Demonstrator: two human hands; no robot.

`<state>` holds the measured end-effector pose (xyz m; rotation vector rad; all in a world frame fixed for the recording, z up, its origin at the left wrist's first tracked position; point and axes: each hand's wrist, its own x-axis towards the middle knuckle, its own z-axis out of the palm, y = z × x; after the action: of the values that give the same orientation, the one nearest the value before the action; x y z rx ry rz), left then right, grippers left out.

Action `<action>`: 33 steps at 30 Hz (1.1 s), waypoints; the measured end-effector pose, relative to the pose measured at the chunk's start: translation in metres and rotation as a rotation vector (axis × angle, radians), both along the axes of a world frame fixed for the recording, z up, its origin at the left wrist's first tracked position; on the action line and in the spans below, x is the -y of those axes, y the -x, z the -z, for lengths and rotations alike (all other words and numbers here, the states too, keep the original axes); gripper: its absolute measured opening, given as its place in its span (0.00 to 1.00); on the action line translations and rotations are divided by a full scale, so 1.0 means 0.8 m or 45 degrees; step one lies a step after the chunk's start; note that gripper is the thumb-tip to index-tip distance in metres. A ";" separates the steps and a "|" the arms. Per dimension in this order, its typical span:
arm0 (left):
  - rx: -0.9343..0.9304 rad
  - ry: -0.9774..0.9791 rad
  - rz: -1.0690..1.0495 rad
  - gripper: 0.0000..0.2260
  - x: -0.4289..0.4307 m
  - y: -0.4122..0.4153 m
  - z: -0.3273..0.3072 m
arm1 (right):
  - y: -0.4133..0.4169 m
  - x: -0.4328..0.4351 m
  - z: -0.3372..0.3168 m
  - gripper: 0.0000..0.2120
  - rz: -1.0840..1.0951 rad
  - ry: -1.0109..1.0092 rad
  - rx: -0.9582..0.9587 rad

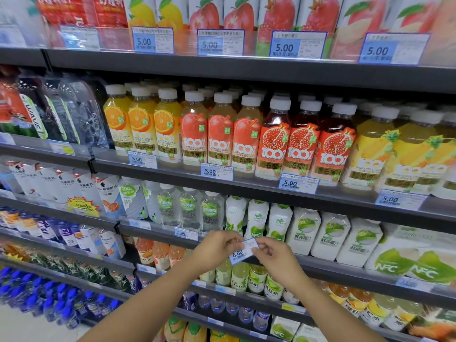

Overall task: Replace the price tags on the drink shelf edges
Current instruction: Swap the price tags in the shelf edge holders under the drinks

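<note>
1. In front of the third shelf down, both hands meet around one price tag [243, 252], white with a blue border and printed 6.00.
2. The left hand [217, 248] pinches the tag's left end, fingers curled over its top.
3. The right hand [274, 255] pinches the tag's right end between thumb and fingertips.
4. The tag sits tilted, right end higher, and covers part of the dark shelf edge [333, 267]. Whether it touches the edge cannot be told.
5. Just left of the hands, another 6.00 tag [185, 233] sits on the same edge, below the clear coconut water bottles [190, 211].
6. White coconut juice bottles [303, 233] stand on that shelf to the right of the hands.
7. One shelf up, 5.00 tags [210, 171] hang on the edge under the apple juice bottles [219, 139] and the pomegranate juice bottles [274, 149].
</note>
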<state>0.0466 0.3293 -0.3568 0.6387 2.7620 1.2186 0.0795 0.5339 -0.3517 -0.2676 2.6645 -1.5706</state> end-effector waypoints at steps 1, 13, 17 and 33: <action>0.048 -0.117 -0.040 0.08 0.001 -0.002 -0.005 | 0.000 0.002 -0.003 0.09 0.036 0.080 0.022; 0.215 -0.557 -0.290 0.04 0.010 -0.021 -0.016 | 0.001 0.005 -0.017 0.07 0.064 0.226 0.074; 0.203 -0.538 -0.304 0.04 0.012 -0.023 -0.015 | 0.002 0.005 -0.014 0.10 0.044 0.216 0.071; 0.240 -0.458 -0.466 0.04 0.012 -0.052 -0.006 | 0.006 0.003 0.020 0.11 -0.156 0.122 0.010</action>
<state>0.0886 0.3197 -0.3518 0.0179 2.5927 1.7671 0.0748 0.5315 -0.3676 -0.4190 2.5168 -1.6599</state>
